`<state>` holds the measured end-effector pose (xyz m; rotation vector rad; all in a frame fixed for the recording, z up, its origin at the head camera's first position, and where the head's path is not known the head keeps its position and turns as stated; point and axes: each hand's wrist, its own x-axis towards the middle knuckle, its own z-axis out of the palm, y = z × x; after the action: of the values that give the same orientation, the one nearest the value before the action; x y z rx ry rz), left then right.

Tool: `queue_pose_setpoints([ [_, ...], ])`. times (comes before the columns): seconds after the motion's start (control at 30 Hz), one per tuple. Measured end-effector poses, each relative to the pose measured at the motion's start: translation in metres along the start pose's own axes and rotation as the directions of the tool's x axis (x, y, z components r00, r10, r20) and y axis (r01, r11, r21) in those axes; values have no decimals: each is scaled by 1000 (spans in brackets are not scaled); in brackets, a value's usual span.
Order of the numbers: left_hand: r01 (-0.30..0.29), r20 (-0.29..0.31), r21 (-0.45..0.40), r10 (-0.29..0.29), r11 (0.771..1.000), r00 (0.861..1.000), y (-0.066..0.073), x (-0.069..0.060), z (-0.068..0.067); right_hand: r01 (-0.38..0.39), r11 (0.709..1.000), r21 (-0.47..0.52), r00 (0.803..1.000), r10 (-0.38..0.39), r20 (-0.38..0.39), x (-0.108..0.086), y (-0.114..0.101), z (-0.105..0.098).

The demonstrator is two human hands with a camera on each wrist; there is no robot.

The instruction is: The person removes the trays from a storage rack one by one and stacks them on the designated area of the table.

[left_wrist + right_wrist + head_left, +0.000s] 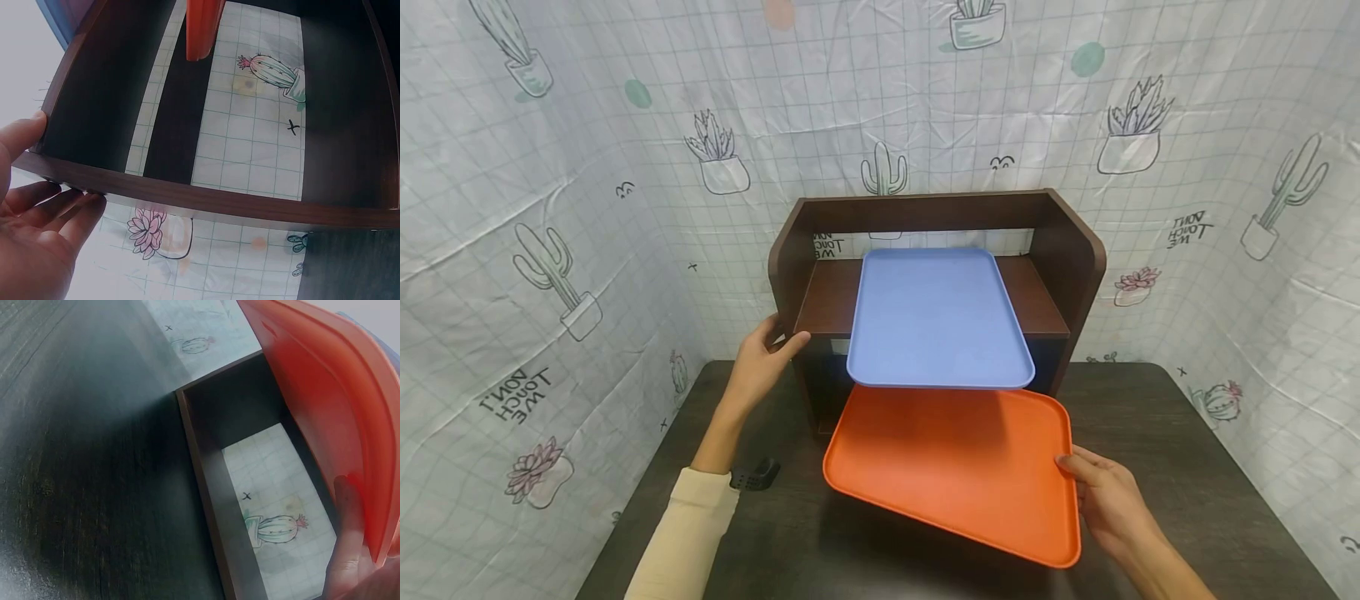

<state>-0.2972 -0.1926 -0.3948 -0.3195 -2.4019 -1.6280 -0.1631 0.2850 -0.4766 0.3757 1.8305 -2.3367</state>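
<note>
A dark brown two-level wooden shelf [925, 210] stands at the back of the table. My left hand [758, 367] holds its left side panel [162, 187], thumb at the front edge and fingers against the outer face. On the upper level lies a light blue tray [938, 321], its near end jutting out past the shelf. Below it, my right hand [1108, 498] grips an orange tray [955, 467] by the right rim, thumb on top. This tray is tilted and turned, its far end hidden under the blue tray at the lower opening. The right wrist view shows its underside [319, 394].
The dark wood table [775, 533] extends on both sides of the shelf. White cloth [820, 100] with cactus drawings surrounds the back and sides. A black watch-like band [756, 477] shows at the left sleeve [688, 533].
</note>
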Motion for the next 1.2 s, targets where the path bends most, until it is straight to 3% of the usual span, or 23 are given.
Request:
queue_pose_setpoints([
  [0.27, -6, 6, -14, 6, 1000, 1000, -1, 1, 0, -40, 998, -46, 999, 41, 13, -4, -3, -1],
  [0.53, 30, 9, -3, -30, 1000, 1000, 1, -1, -2, -95, 986, -135, 992, 104, 65, -6, -3, -3],
  [0.73, 24, 11, -6, -24, 1000, 1000, 2, -1, 0, -99, 986, -138, 990, 110, 82, -8, 2, -6],
  [1.2, 20, 15, -12, -20, 1000, 1000, 3, -1, -1, -102, 989, -104, 965, 124, 231, -8, 25, -14],
])
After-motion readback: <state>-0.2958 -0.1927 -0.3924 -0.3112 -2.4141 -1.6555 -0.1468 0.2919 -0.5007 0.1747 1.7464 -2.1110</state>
